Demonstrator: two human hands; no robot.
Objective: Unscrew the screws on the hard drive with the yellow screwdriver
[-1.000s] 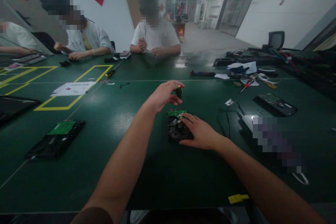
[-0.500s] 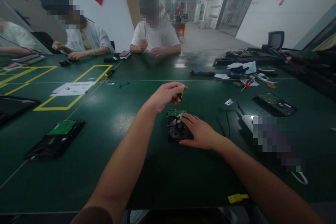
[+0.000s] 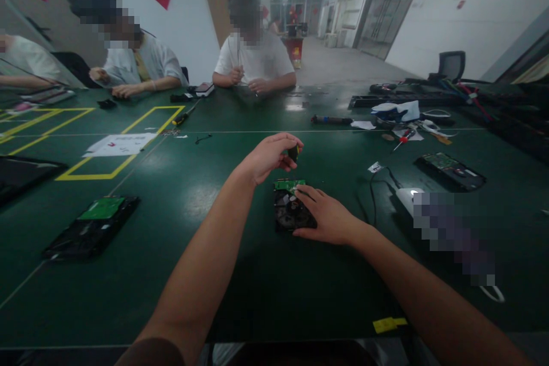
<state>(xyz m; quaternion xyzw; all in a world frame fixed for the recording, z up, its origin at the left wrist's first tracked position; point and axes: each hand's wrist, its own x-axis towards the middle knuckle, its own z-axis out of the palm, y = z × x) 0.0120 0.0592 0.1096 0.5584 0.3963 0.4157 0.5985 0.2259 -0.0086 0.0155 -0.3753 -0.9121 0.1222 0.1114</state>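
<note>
Left grip (image 3: 274, 157), frame center, is closed on a screwdriver (image 3: 293, 153), handle up, shaft pointing down. Right grip (image 3: 328, 218), just right of center, clasps the hard drive (image 3: 289, 214): thumb at near edge, fingertips on green board (image 3: 283, 185). Key relation: drive sits on the bench (image 3: 240, 286) just below the left grip in frame, long axis running roughly up-down the frame; screwdriver stands near upright over its far, upper end, beside the right fingertips. Right is the nearer one, touching; left looks apart from the drive, above it. Tip contact too small to tell. Farther: second drive (image 3: 88, 234) lower left, slanted, well apart; third drive (image 3: 450, 170) right of frame. Beyond, red-handled screwdriver (image 3: 404, 139) right of center; co-worker in white shirt (image 3: 274, 63) upper middle.
</note>
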